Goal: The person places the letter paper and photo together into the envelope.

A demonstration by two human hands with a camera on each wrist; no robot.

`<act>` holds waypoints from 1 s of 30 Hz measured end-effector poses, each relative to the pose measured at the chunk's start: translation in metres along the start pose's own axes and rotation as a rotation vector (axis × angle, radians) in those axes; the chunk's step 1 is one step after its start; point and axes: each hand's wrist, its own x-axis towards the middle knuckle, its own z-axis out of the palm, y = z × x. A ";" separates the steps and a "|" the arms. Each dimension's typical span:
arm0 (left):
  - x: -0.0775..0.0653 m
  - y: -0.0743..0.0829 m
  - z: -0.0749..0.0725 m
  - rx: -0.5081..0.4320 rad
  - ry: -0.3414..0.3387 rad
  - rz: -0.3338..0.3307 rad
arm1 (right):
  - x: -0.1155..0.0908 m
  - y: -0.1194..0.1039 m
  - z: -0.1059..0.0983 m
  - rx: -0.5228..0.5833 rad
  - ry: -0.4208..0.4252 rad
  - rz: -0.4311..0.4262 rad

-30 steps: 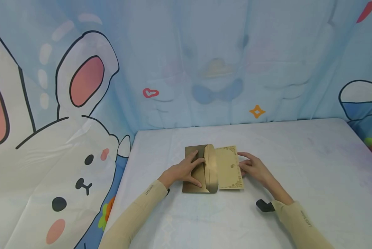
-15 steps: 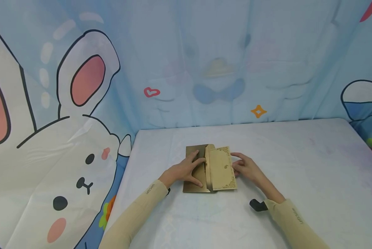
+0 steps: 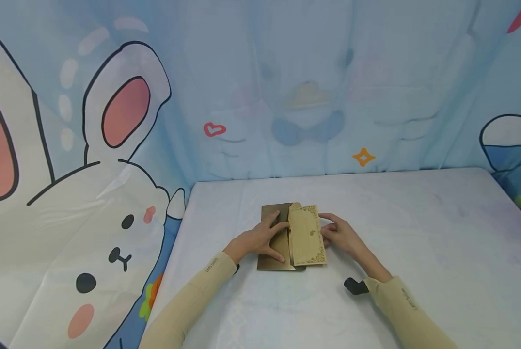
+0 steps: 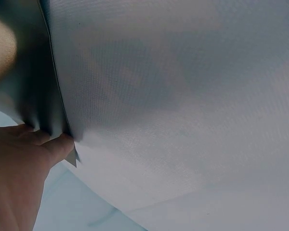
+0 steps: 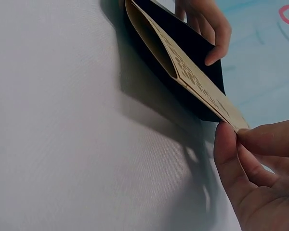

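A gold envelope [image 3: 279,240] lies on the table, with my left hand [image 3: 258,240] resting on it, fingers and thumb spread. A pale gold folded card [image 3: 306,237] with ornamented corners overlaps the envelope's right side. My right hand [image 3: 340,235] pinches the card's right edge between thumb and fingertips. In the right wrist view the card [image 5: 202,89] is tilted, its folded layers slightly parted, against the dark-looking envelope [image 5: 197,43]. How far the card's left edge reaches into the envelope cannot be told. The left wrist view shows my left fingers [image 4: 58,147] at the envelope's edge.
A white cloth covers the table [image 3: 417,232]. A blue curtain [image 3: 243,97] with cartoon prints hangs behind, and a large printed rabbit [image 3: 112,232] is at the left. A black strap end [image 3: 355,286] sticks out by the right sleeve.
My right hand has moved left with the card, which was apart from the envelope's flap and now covers most of it. My left hand has stayed on the envelope.
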 end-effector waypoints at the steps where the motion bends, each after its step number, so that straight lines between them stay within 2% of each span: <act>1: 0.000 0.000 0.000 0.000 -0.001 0.001 | 0.001 0.000 0.001 -0.001 0.003 0.002; 7: 0.002 0.001 -0.001 -0.004 -0.011 -0.001 | 0.004 0.001 0.005 0.007 0.010 0.014; 18: 0.002 0.000 -0.001 0.004 -0.013 -0.023 | 0.010 -0.007 0.015 0.009 0.015 -0.015; 30: 0.002 0.000 -0.001 -0.002 -0.004 -0.023 | 0.010 -0.012 0.032 0.053 -0.026 -0.048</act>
